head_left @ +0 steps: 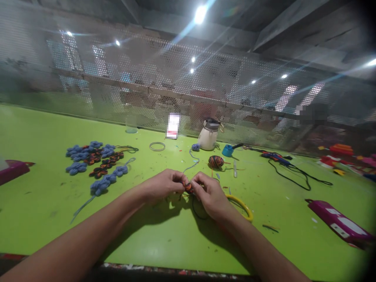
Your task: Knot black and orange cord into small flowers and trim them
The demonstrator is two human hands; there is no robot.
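Between my hands, just above the green table, is a small knotted piece of black and orange yarn (188, 188). My left hand (169, 183) pinches its left side, and my right hand (209, 194) pinches its right side with thumb and forefinger. Loose dark strands hang below the fingers. A yellow ring (245, 207) lies beside my right wrist. Beyond the hands sits a ball of black and orange yarn (216, 161). Left of my left hand lie several blue yarn flowers (76, 168), black and orange yarn flowers (100, 170), and a joined blue strip (102, 183).
A pale jar (208, 137), a blue pot (227, 150) and a phone (173, 126) stand along the back. A glue gun (276, 158) with its cord lies right of them. A purple power strip (339, 221) rests at the right. Perforated metal panels border the green table (147, 243).
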